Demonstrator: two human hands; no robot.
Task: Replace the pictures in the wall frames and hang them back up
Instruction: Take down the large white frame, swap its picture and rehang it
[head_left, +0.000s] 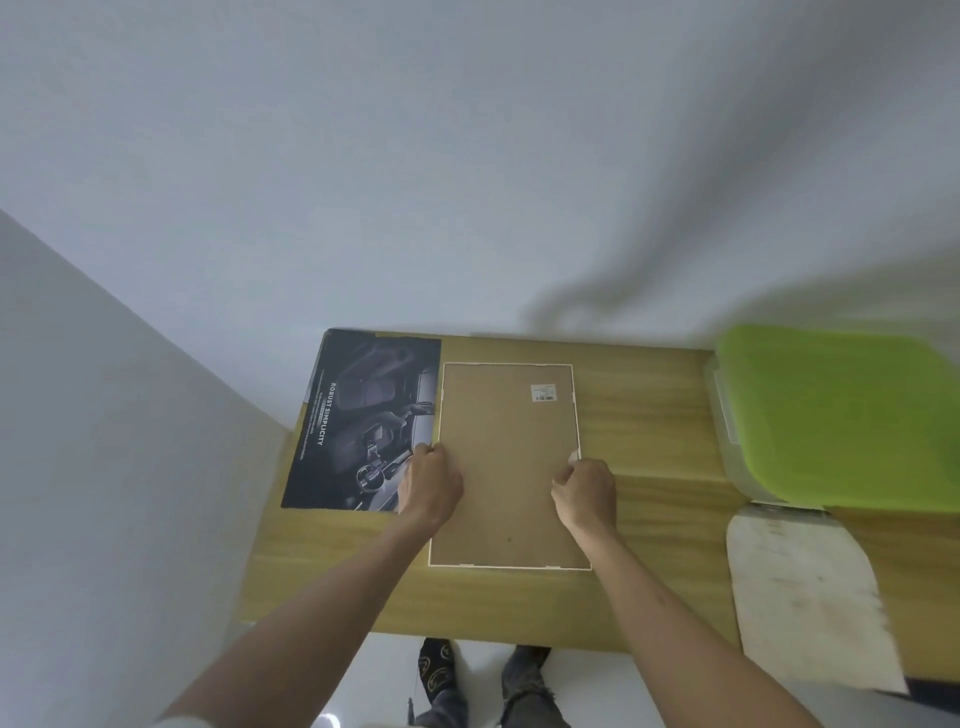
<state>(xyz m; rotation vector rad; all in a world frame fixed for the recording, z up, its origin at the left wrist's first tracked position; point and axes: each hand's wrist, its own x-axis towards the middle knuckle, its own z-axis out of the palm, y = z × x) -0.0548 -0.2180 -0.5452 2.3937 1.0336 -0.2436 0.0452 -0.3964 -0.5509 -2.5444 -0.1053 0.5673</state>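
Observation:
A white-edged picture frame (506, 447) lies face down on the wooden table (649, 426), its brown backing board up, with a small barcode sticker near its far right corner. My left hand (431, 483) pinches the frame's left edge. On the right edge, my right hand (584, 493) has its fingers curled at a small white tab. A dark car-interior poster (358, 415) reading "ROBUST SIMPLICITY" lies flat just left of the frame, partly under my left hand.
A clear plastic bin with a green lid (841, 415) stands at the table's far right. A worn white board (805, 597) lies at the near right edge. White walls rise behind and on the left. My feet (483, 675) stand below the table's front edge.

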